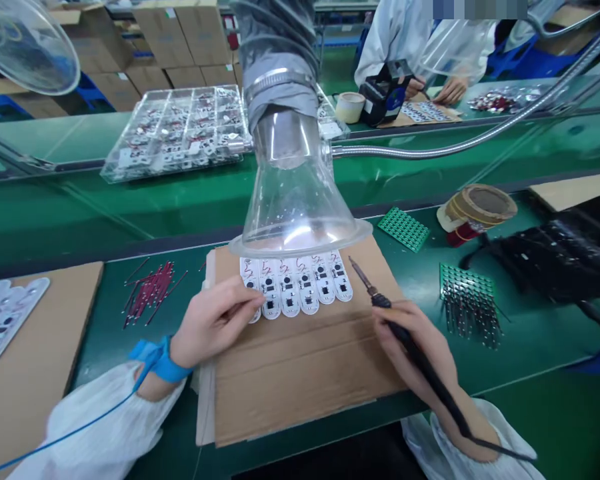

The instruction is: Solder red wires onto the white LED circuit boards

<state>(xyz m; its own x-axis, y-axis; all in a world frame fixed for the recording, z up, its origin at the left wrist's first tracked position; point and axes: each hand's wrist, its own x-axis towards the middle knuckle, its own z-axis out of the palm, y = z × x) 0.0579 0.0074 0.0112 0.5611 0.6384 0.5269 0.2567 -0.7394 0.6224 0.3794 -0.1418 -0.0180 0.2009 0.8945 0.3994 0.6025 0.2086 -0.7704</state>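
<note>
My right hand (pixel 420 340) is closed round a soldering iron (pixel 405 340), held like a pen with its tip pointing up and left, just right of the boards and apart from them. A row of white circuit boards (pixel 307 293) with rounded ends, black chips and thin red wires lies on a piece of cardboard (pixel 305 373). My left hand (pixel 220 317) has thumb and forefinger drawn together over the leftmost board, partly covering it; what they pinch, if anything, is too small to tell. A blue wrist strap (pixel 165 360) circles my left wrist.
A clear fume hood (pixel 300 200) hangs low over the boards' upper ends. Red wires (pixel 153 293) lie left; green boards (pixel 404 229), black wires (pixel 473 320) and a tape roll (pixel 480 207) lie right. Beyond the ledge are filled trays (pixel 180 127) and a co-worker's hands (pixel 450 90).
</note>
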